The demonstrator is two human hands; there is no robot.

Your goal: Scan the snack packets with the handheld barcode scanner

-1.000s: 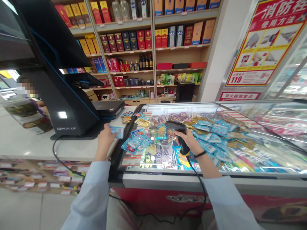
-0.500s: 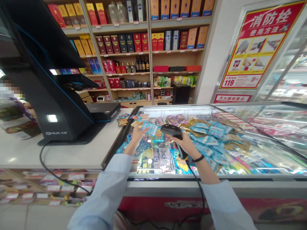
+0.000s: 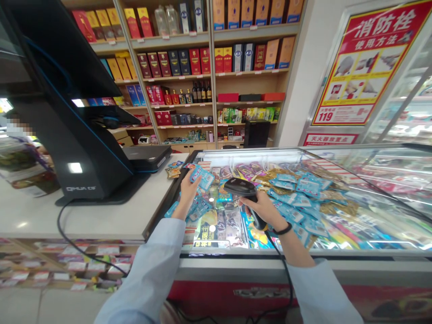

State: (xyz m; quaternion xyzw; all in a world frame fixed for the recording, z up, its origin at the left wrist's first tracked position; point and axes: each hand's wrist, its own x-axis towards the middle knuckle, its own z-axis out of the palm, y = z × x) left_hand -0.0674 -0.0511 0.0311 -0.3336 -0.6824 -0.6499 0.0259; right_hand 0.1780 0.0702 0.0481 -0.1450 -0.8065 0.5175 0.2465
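Note:
A blue snack packet (image 3: 203, 178) is in my left hand (image 3: 189, 186), pinched at its left edge above the glass-topped freezer. My right hand (image 3: 265, 209) is wrapped round the handle of a black barcode scanner (image 3: 240, 186), whose head points left towards the packet. The scanner's cable hangs down over the freezer's front. On the glass to the right of the scanner lies a pile of blue packets (image 3: 305, 198) mixed with brown-gold ones (image 3: 340, 208). More blue packets (image 3: 198, 208) lie under my left hand.
On the white counter (image 3: 128, 220) at the left stand a black checkout terminal (image 3: 87, 148) and jars (image 3: 25, 166). Small packets (image 3: 173, 171) lie at the counter's right edge. A person is partly visible behind the terminal. Shelves of boxes (image 3: 184, 63) stand beyond the freezer.
My left hand has moved slightly left and lifted the blue packet, its fingers now closed on it. The scanner has shifted very little.

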